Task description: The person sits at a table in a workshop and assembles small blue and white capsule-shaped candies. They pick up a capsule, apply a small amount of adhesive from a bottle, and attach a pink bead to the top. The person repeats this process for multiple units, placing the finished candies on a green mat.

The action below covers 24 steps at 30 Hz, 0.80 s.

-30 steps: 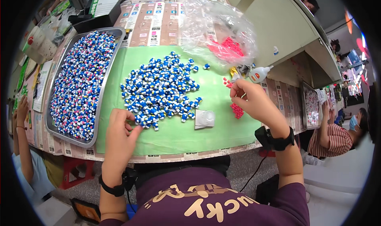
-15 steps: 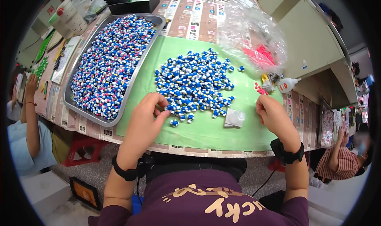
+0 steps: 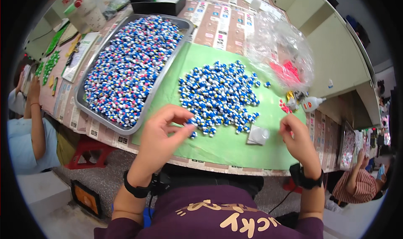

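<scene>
My left hand [image 3: 164, 132] is at the near left edge of a loose pile of small blue-and-white figure-like pieces [image 3: 218, 94]. Its thumb and forefinger pinch one blue-and-white piece [image 3: 192, 122]. The pile lies on a light green sheet [image 3: 210, 151]. To the right, my right hand [image 3: 297, 138] hovers over the sheet with its fingers curled together; whatever is in them is hidden. Just beyond it sit several tiny pink-red pieces [image 3: 285, 106]. A small clear round-topped item on a pale square [image 3: 257, 135] lies between my hands.
A grey metal tray [image 3: 140, 129] heaped with similar pieces stands at the left. At the back right are a clear plastic bag [image 3: 268, 39] with pink pieces inside and a white squeeze bottle [image 3: 312, 103]. Co-workers sit on both sides. A cabinet [image 3: 340, 58] borders the right.
My left hand has lifted slightly from the pile's edge with a blue-and-white piece in its fingertips. My right hand has drawn a little toward me. The whole view has shifted somewhat.
</scene>
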Each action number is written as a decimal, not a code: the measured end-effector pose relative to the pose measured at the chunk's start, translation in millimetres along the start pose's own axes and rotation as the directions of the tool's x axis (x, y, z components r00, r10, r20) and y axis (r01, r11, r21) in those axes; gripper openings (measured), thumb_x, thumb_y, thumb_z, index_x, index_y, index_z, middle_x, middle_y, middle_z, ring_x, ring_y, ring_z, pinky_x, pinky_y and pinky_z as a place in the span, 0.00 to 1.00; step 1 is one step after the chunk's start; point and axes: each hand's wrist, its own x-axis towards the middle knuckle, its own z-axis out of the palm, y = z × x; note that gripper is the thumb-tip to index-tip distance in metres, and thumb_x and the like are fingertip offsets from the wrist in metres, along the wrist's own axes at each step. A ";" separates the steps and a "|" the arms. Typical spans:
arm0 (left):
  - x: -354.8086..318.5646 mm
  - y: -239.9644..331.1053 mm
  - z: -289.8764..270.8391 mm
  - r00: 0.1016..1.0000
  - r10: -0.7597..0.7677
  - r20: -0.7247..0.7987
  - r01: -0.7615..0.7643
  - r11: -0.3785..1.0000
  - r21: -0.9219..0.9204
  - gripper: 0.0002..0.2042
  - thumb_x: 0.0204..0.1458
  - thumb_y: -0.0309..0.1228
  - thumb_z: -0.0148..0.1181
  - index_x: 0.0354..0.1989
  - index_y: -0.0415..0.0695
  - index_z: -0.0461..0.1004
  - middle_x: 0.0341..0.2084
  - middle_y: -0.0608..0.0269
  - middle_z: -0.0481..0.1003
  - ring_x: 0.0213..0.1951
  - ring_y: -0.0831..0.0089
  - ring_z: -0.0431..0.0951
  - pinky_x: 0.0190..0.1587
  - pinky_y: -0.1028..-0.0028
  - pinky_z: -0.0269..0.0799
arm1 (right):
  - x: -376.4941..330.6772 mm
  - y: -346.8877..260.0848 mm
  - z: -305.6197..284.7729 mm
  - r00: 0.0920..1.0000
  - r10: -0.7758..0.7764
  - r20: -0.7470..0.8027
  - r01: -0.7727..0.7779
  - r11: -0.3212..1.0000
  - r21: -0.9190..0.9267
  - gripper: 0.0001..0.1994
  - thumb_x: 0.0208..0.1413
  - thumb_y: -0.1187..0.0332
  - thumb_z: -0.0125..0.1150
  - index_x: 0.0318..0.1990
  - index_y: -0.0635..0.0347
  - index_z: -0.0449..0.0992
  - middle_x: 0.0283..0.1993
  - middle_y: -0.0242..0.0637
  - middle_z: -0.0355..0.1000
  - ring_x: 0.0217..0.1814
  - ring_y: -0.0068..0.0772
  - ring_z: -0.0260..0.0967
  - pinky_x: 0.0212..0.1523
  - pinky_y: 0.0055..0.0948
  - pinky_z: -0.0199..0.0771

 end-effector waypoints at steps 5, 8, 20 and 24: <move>-5.2 10.5 28.5 0.964 -0.040 0.262 0.152 0.894 -0.423 0.11 0.55 0.18 0.61 0.46 0.39 0.76 0.42 0.60 0.74 0.43 0.77 0.76 0.45 0.77 0.77 | -22.8 -64.7 5.7 0.974 -0.184 -0.131 0.220 0.906 0.361 0.14 0.39 0.91 0.53 0.28 0.59 0.66 0.31 0.38 0.69 0.37 0.34 0.69 0.40 0.29 0.68; -7.9 21.4 54.8 0.896 0.014 0.444 0.226 0.845 -0.484 0.10 0.57 0.19 0.60 0.47 0.36 0.76 0.41 0.60 0.74 0.41 0.76 0.77 0.43 0.76 0.77 | -31.0 -84.6 20.3 0.935 -0.312 -0.171 0.353 0.874 0.333 0.16 0.38 0.90 0.59 0.28 0.54 0.67 0.33 0.34 0.72 0.35 0.33 0.67 0.37 0.30 0.64; -5.8 12.4 57.4 0.774 -0.054 0.631 0.450 0.748 -0.488 0.05 0.60 0.27 0.60 0.41 0.40 0.74 0.36 0.68 0.72 0.32 0.82 0.74 0.31 0.82 0.71 | -21.1 -89.4 38.1 0.937 -0.300 -0.181 0.349 0.755 0.555 0.13 0.47 0.89 0.60 0.29 0.58 0.68 0.38 0.39 0.73 0.37 0.30 0.71 0.37 0.25 0.72; -6.4 7.1 54.6 0.718 -0.079 0.692 0.476 0.781 -0.404 0.08 0.62 0.32 0.58 0.44 0.42 0.73 0.33 0.70 0.74 0.31 0.84 0.73 0.31 0.83 0.70 | -19.1 -88.0 23.2 0.915 -0.399 -0.061 0.375 0.783 0.497 0.13 0.44 0.91 0.60 0.32 0.62 0.72 0.38 0.40 0.74 0.35 0.31 0.73 0.34 0.25 0.75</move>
